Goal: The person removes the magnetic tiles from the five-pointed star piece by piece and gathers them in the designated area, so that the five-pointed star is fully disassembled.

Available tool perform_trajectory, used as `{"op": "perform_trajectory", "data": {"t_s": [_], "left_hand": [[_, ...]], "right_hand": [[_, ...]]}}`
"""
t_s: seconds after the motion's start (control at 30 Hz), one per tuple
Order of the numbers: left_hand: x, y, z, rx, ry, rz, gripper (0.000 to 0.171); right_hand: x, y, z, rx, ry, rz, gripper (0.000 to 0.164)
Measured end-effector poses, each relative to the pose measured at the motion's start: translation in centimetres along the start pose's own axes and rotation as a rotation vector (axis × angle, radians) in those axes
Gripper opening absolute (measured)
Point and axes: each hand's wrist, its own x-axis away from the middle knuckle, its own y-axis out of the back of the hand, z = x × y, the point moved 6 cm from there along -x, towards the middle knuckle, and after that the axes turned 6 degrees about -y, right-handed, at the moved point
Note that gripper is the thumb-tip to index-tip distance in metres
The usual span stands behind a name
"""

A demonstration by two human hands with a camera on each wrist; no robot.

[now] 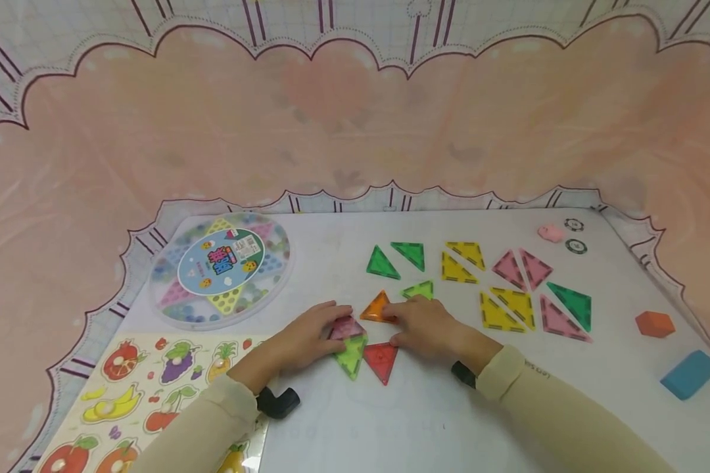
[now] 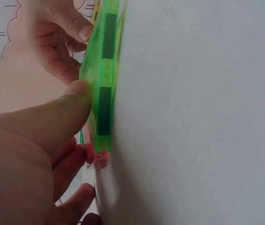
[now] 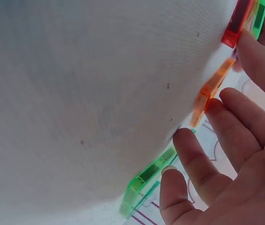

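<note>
My left hand (image 1: 302, 338) holds a pink triangular magnetic tile (image 1: 344, 327) between thumb and fingers. Its thumb also touches the light green triangular tile (image 1: 352, 357), whose edge stands close in the left wrist view. Fingertips of my right hand (image 1: 428, 325) touch an orange triangular tile (image 1: 376, 307), while the thumb rests against a red triangular tile (image 1: 381, 360). These tiles lie around a common middle, with a gap between the orange and red ones. Another light green tile (image 1: 419, 290) lies just beyond the right hand, partly hidden by it.
Pairs of green (image 1: 382, 263), yellow (image 1: 458, 268) and pink tiles (image 1: 513, 268) lie farther back. A round board-game case (image 1: 171, 263) and a fruit puzzle board (image 1: 144, 387) occupy the left. At right are an orange block (image 1: 655, 324), a blue block (image 1: 689, 374) and a pink figure (image 1: 550, 232).
</note>
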Motion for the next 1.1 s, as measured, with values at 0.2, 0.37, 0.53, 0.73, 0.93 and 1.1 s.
{"op": "perform_trajectory", "data": {"t_s": [0.2,0.37,0.53,0.73,0.93,1.1], "left_hand": [[1.1,0.7,0.5,-0.053,0.029,-0.018,0.06],[1.6,0.9,0.4,-0.064,0.06,-0.094,0.058],[1.6,0.7,-0.3,-0.168,0.081,-0.153,0.052],[2.7,0.5,-0.8,-0.064,0.128,-0.148,0.051],[3.2,0.0,-1.0,0.101,0.074,-0.12,0.057],[2.8,-0.8,-1.8,0.161,0.05,-0.084,0.061]], "right_hand": [[0.2,0.2,0.1,-0.02,-0.003,-0.006,0.051],[0.4,0.4,0.2,-0.032,0.018,-0.018,0.05],[0.3,0.4,0.1,-0.043,0.007,-0.007,0.047],[0.4,0.3,0.3,-0.095,0.064,0.017,0.04],[0.9,0.0,-0.3,-0.206,0.006,0.052,0.039],[1.4,0.1,0.0,-0.318,0.027,0.105,0.042]]}}
